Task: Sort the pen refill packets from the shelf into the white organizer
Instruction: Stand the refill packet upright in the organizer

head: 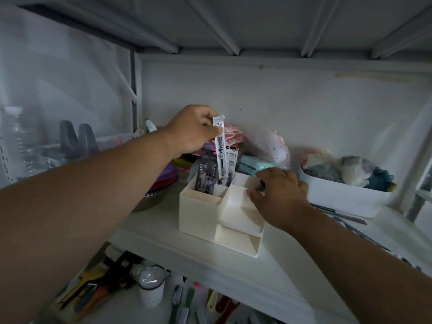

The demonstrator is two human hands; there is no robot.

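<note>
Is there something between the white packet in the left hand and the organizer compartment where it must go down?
Nothing visible blocks it. The left hand pinches the white packet, whose lower end is already at the rear compartment of the white organizer, beside the dark packet.

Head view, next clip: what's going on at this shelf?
A person is filling a white organizer on the shelf. The left hand pinches a white refill packet by its top, its lower end in a rear compartment beside a dark packet and another white one. The right hand rests on the organizer's right side, seemingly steadying it.
</note>
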